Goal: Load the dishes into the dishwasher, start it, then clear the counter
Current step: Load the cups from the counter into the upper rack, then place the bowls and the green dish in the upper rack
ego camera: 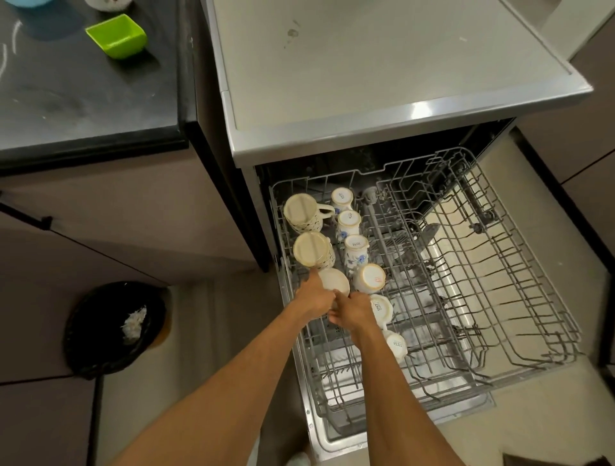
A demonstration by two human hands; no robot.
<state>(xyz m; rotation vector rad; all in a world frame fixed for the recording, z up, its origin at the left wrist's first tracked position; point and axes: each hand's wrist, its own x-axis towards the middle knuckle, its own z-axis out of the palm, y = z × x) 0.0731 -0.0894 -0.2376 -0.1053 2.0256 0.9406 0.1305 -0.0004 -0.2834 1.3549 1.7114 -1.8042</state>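
Dishwasher point(382, 66) open, wire rack point(492, 252) pulled out over the lowered door. Both hands reach into the rack's near-left part. They meet on one white cup point(334, 281), which sits upside down in the left column just in front of two patterned mugs point(312, 249). Left hand point(314, 296) grips the cup's left side, fingers curled around it, one finger stretched toward the nearer mug. Right hand point(352, 312) is at the cup's near-right edge, fingers bent and pinching the rim. The fingertips are partly hidden, so the exact contact is unclear. Both mugs are upside down, and the far one's handle points right. Just right of them is a row of small cups point(369, 277), running from the back of the rack toward the front. All are bottom-up, some with blue flower print and printed marks on the bases. The two nearest in the row lie partly under the right forearm. The rest of the rack, middle and right, is bare wire. A green bowl point(116, 35), square, stands on the dark counter point(83, 99) to the left of the dishwasher. A blue thing point(28, 3) is cut off at the top edge. A bin point(113, 329) with a black liner stands on the floor below the counter, with some white scraps inside.
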